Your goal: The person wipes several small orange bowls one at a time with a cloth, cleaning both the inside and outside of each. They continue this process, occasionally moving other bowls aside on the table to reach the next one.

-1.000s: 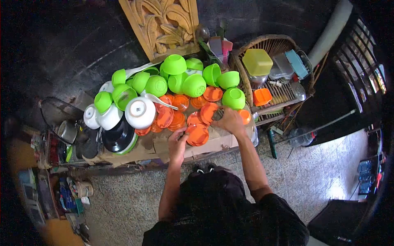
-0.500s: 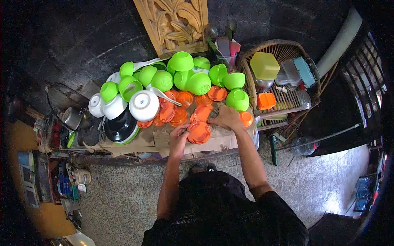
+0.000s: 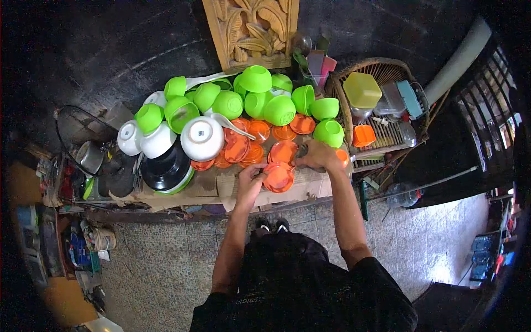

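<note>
A round orange plastic lid [image 3: 278, 178] is near the front edge of the cardboard-covered table. My left hand [image 3: 250, 183] pinches its left rim between thumb and fingers. From the right, my right hand [image 3: 321, 156] has its fingers curled at the upper right rim of the same lid; its fingertips are partly hidden. Just behind, a second orange lid [image 3: 282, 151] lies close to the right fingers. More orange lids [image 3: 237, 148] lie loosely overlapping to the left and behind. Several green bowls [image 3: 279, 110] are heaped beyond them, mostly upside down.
White bowls [image 3: 202, 138], one with a white spoon [image 3: 232, 126] beside it, and a black bowl [image 3: 166, 167] stand at left. A wicker rack [image 3: 381, 65] holds a yellow container [image 3: 362, 90] at right. A carved wooden panel [image 3: 254, 30] stands behind. Cardboard [image 3: 232, 188] covers the table.
The camera view has shifted, so the table contents appear a little further right and both shoes now show. Both hands stay at the front orange lid, with little change in their grip.
</note>
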### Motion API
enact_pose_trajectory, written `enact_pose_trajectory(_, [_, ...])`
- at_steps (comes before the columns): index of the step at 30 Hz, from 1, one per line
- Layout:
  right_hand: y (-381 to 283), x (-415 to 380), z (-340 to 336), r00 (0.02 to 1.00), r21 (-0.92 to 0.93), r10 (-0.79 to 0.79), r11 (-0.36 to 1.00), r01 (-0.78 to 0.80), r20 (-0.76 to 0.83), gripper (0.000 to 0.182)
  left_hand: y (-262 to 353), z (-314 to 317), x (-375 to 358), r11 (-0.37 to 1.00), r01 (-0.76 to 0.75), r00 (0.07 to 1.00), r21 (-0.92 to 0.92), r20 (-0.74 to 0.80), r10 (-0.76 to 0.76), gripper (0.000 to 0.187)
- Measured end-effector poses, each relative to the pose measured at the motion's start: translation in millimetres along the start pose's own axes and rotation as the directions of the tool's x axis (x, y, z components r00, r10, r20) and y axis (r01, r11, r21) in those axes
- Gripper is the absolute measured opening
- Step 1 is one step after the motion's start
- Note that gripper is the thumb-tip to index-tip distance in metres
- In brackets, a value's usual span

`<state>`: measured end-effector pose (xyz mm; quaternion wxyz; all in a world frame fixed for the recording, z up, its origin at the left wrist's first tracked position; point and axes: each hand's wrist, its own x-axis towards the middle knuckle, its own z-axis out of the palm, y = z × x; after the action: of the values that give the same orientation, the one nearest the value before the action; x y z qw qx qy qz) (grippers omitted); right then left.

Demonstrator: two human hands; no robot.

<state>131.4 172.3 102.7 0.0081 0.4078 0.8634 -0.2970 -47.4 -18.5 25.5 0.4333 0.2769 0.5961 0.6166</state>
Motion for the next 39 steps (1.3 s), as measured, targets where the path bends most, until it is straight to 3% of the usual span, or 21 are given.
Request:
enact_pose_trajectory(3, [2.3,2.3,16.2,0.991,-0.121,0.133,0.984,-0.133,-0.008,0.087,-8.0,-7.8,2.4,0.998,0.028,0.998,-0.053,0.057,-0.025,0.027])
enact_pose_trajectory(5, [1.5,-3.8,20.5,0.983,-0.007,0.12,0.992,-0.122,-0.14,0.086,-13.0,-10.2,7.9,0.999,-0.026,0.998,-0.036,0.06,0.028,0.026])
enact_pose_trajectory(6, [-0.1,-5.3,18.9,0.983,-0.012,0.126,0.992,-0.129,-0.136,0.086,-11.2,-11.1,7.7,0.997,-0.079,0.995,-0.009,0.058,0.079,0.025])
enact_pose_trajectory(8, [-0.6,-8.7,14.9,0.978,0.215,0.206,0.958,-0.192,-0.045,0.084,-8.0,-12.3,9.5,0.996,-0.086,0.994,0.006,0.069,0.085,0.024])
enact_pose_trajectory(9, [5.7,-9.4,22.4,0.976,0.212,0.215,0.956,-0.202,-0.042,0.084,-4.7,-12.0,8.7,0.995,-0.098,0.992,0.025,0.078,0.096,0.024])
enact_pose_trajectory(11, [19.9,-9.2,40.3,0.905,0.206,0.235,0.964,-0.17,-0.355,0.077,0.0,-11.7,8.3,0.997,-0.072,0.992,0.022,0.103,0.069,0.024])
enact_pose_trajectory(15, [13.9,-32.4,40.7,0.914,0.248,0.166,0.966,-0.076,-0.369,0.071,-4.4,-8.6,15.2,0.997,-0.065,0.988,0.045,0.145,0.058,0.024])
enact_pose_trajectory(18, [18.5,-37.0,52.5,0.922,0.39,0.268,0.909,-0.146,-0.279,0.064,-6.0,-8.8,13.5,0.984,-0.115,0.985,0.136,0.14,0.096,0.023])
enact_pose_trajectory(19, [15.5,-39.0,52.1,0.945,0.432,0.203,0.898,-0.076,-0.257,0.061,-6.2,-8.3,12.9,0.983,-0.12,0.984,0.142,0.145,0.099,0.023])
enact_pose_trajectory(20, [12.8,-42.8,52.1,0.962,0.474,0.136,0.881,-0.008,-0.237,0.057,-6.9,-7.2,10.2,0.995,-0.092,0.983,0.037,0.16,0.085,0.023])
enact_pose_trajectory(21, [1.3,-51.6,49.1,0.948,0.468,0.169,0.883,-0.024,-0.271,0.05,-6.5,-5.6,7.2,0.996,-0.061,0.982,-0.069,0.175,0.072,0.023])
enact_pose_trajectory(24, [11.8,-53.7,55.6,0.948,0.458,0.094,0.887,0.059,-0.303,0.05,-0.3,-8.3,-1.6,0.998,-0.012,0.983,-0.067,0.182,0.024,0.023])
enact_pose_trajectory(25, [13.0,-56.4,48.5,0.981,0.501,0.133,0.864,-0.044,-0.143,0.057,3.9,-6.0,-6.0,0.995,-0.1,0.982,-0.03,0.159,0.103,0.025])
enact_pose_trajectory(26, [13.5,-53.9,46.8,0.98,0.505,0.133,0.862,-0.042,-0.145,0.057,6.4,-5.1,-6.2,0.995,-0.101,0.981,-0.025,0.162,0.104,0.025])
enact_pose_trajectory(28, [13.3,-47.6,44.9,0.945,0.364,0.178,0.929,-0.07,-0.273,0.064,7.2,-4.8,-6.7,0.999,0.029,0.994,-0.013,0.108,-0.028,0.027])
enact_pose_trajectory(32, [19.7,-16.7,37.1,0.97,0.343,0.002,0.936,0.084,-0.242,0.07,4.3,-1.7,-5.7,0.999,0.018,0.995,0.03,0.097,-0.02,0.027])
enact_pose_trajectory(33, [19.2,-11.1,36.2,0.971,0.261,-0.06,0.958,0.122,-0.233,0.07,-2.1,-0.3,-3.3,0.999,0.014,0.995,0.032,0.096,-0.017,0.027])
enact_pose_trajectory(35, [22.4,-7.8,34.7,0.968,0.177,-0.129,0.97,0.169,-0.217,0.071,-16.0,1.1,1.5,0.994,-0.108,0.993,-0.004,0.036,0.108,0.026])
enact_pose_trajectory(37, [3.2,-20.0,11.9,0.993,0.17,-0.119,0.979,0.116,0.009,0.078,-15.4,2.1,2.2,0.989,-0.142,0.99,0.041,0.025,0.141,0.026])
enact_pose_trajectory(39, [6.4,-20.1,13.3,0.996,0.158,-0.082,0.985,0.076,0.035,0.077,-11.0,1.5,-4.5,0.983,-0.16,0.987,0.088,0.012,0.16,0.026])
